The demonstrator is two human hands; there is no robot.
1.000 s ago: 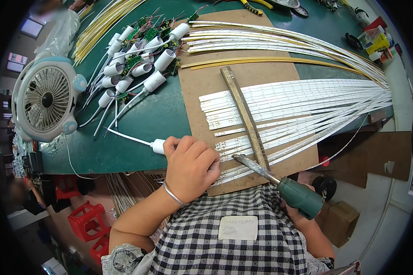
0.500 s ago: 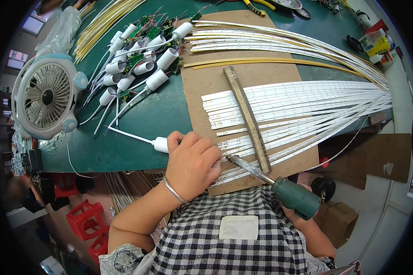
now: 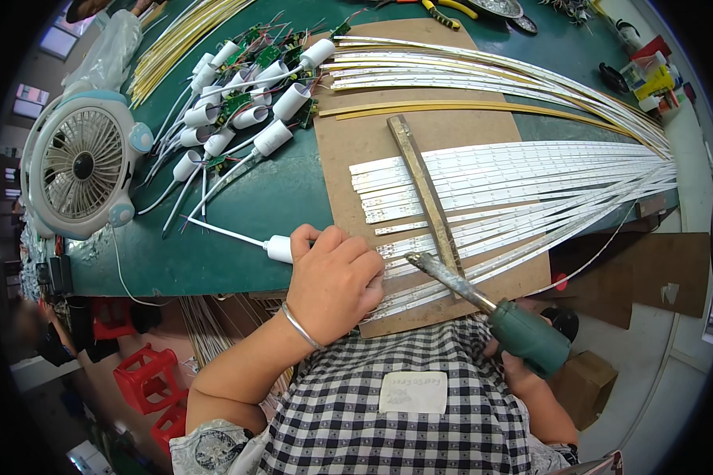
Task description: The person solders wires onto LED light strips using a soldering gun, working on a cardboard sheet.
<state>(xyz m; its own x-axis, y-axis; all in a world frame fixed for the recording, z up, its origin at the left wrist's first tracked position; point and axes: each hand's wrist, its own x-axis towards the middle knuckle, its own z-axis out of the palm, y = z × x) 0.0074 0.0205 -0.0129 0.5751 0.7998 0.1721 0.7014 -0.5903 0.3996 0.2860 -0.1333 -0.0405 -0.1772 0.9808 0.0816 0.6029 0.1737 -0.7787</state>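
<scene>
My left hand [image 3: 337,277] is closed around a white cylindrical end cap [image 3: 279,248] with a white cable leading off to the left. Its fingers are beside the left ends of the white LED strips [image 3: 451,178], and what lies under the palm is hidden. In my right hand [image 3: 521,375] is a soldering iron [image 3: 531,339] with a green handle, its tip raised over the nearer strips and pointing up-left. The handle covers part of that hand. A worn metal bar [image 3: 420,182] lies across the strips on a brown board [image 3: 337,170].
More white caps [image 3: 291,101] with cables and small green circuit boards are piled at the back left. A fan [image 3: 81,165] stands at the left. Further strips [image 3: 420,71] lie behind, and pliers [image 3: 440,14] are at the far edge. Red stools [image 3: 146,380] stand below.
The soldering iron in my right hand has moved right and its tip has shifted up and away from my left fingers. My left hand stays in place on the cap.
</scene>
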